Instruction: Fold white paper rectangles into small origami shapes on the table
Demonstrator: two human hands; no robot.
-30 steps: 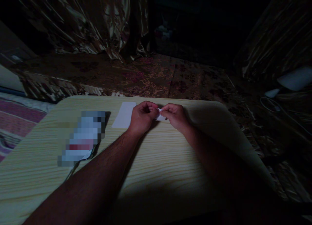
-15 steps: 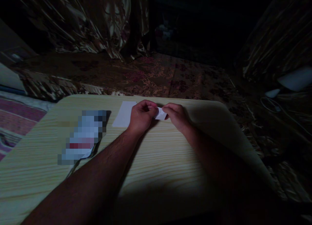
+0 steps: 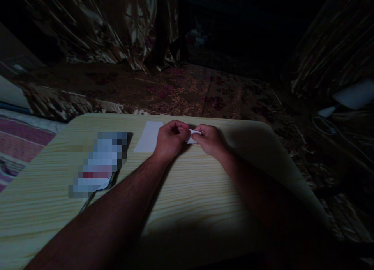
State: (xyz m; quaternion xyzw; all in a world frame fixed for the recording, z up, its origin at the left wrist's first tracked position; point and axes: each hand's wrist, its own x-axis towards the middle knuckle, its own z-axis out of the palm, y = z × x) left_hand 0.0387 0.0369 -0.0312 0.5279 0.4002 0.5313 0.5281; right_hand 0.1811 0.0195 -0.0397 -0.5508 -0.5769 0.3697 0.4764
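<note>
Between my two hands is a small piece of white paper (image 3: 191, 139), held just above the table near its far edge. My left hand (image 3: 172, 139) pinches the paper's left end between thumb and fingers. At the right end my right hand (image 3: 209, 138) grips it, with the thumb laid across the near face. Most of the paper is covered by fingers. A larger white sheet of paper (image 3: 147, 137) lies flat on the table, partly behind my left hand.
The light wooden table (image 3: 187, 192) has rounded corners. A blurred-out phone-like object (image 3: 101, 161) lies on its left, with a cable running toward me. Past the far edge is a patterned cloth surface (image 3: 175, 90). A white lamp-like object (image 3: 355, 94) stands at right.
My right thumb has moved down and left over the paper, and the paper's upper part looks folded over. My left hand has hardly moved.
</note>
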